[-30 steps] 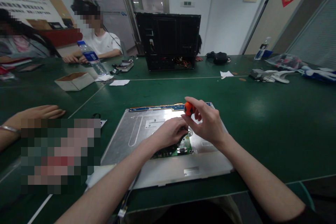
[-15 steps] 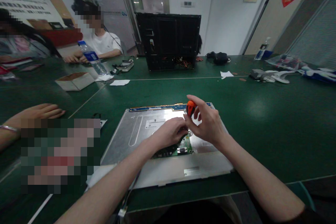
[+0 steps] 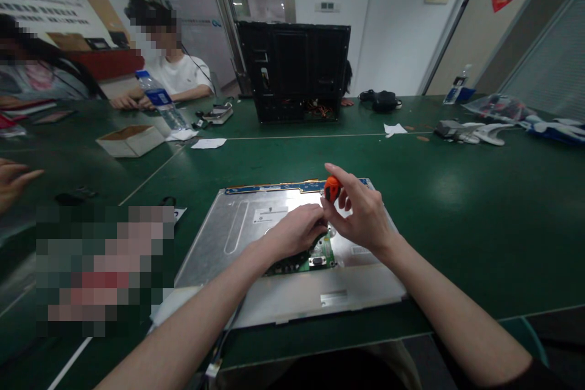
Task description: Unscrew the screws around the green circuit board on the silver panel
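A flat silver display panel point(image 3: 208, 250) lies back side up on the table in front of me. On it sits a green circuit board point(image 3: 326, 251), partly covered by my left hand, and a blue board strip point(image 3: 269, 187) runs along the far edge. My right hand point(image 3: 361, 210) is closed around the orange and black handle of a screwdriver point(image 3: 333, 189), held upright over the panel. Close beside it, my left hand point(image 3: 299, 228) rests low over the circuit board with fingers bent together. Whatever those fingers grip, and the screwdriver's tip, are hidden.
Cables with a white connector point(image 3: 213, 370) hang over the near edge. A co-worker's hand point(image 3: 16, 180) is at left. Farther back are an open white box point(image 3: 132, 141), a tilted water bottle point(image 3: 162, 100), a black monitor casing point(image 3: 295, 73) and white paper scraps point(image 3: 394, 129).
The co-worker's hand at left has pulled back toward the left edge, baring a dark object on the table. My own hands and the screwdriver stay almost in place.
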`<state>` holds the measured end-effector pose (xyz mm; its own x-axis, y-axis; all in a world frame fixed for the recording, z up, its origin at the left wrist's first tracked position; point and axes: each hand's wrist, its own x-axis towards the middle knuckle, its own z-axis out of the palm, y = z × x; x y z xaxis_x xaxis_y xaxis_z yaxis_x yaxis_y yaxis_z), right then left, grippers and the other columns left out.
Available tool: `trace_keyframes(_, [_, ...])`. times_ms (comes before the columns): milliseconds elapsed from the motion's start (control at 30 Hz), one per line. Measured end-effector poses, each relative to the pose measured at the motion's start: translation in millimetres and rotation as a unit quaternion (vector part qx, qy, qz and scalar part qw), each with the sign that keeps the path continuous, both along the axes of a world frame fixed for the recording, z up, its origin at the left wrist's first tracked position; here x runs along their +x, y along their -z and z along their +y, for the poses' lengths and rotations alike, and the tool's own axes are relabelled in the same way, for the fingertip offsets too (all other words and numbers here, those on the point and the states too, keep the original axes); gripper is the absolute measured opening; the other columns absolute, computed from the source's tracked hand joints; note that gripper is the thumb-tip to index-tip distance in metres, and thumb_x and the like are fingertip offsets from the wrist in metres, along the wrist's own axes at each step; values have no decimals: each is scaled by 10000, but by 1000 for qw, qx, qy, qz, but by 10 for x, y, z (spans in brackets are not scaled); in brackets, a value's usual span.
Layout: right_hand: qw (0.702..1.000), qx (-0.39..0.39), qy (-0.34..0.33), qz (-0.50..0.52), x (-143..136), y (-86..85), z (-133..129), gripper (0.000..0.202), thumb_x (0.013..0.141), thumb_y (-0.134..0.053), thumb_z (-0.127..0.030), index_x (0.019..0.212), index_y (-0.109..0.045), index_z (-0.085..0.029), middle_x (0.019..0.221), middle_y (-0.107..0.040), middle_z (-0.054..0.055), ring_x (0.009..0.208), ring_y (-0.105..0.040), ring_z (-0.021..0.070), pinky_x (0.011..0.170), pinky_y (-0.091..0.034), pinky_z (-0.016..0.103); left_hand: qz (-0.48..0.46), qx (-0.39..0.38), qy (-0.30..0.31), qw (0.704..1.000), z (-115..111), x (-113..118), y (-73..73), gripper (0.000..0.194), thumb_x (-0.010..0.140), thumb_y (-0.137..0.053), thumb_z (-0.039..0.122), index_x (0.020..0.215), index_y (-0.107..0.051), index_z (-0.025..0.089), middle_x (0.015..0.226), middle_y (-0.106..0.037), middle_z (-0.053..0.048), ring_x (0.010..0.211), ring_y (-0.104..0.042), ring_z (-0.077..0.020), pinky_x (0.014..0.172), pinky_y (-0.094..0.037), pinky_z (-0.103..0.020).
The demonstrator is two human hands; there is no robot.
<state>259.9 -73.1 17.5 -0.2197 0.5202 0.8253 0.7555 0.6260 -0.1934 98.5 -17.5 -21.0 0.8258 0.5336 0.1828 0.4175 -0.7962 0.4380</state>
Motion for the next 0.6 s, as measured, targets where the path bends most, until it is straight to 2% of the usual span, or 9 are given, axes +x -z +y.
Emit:
trace_keyframes(167, [1000, 5, 3, 1, 0, 9, 0, 484, 899, -506, -208, 1358, -353, -205, 846, -618, 1, 583, -542, 102, 497, -461, 239, 2, 3, 2, 1000, 17, 9, 23, 109, 863, -442, 181, 884, -544, 148, 869, -624, -90, 756, -575, -205, 674, -453, -308])
trace_keyframes(600, [1000, -7, 15, -2, -6, 8, 1, 474, 881, -521, -199, 1332, -382, -167, 819, -630, 6, 560, -537, 103, 510, -468, 242, -1, 2, 15, 1000, 46, -12, 65, 115, 858, -461, 196, 906, -556, 152, 893, -635, -95, 824, -587, -226, 718, -446, -323])
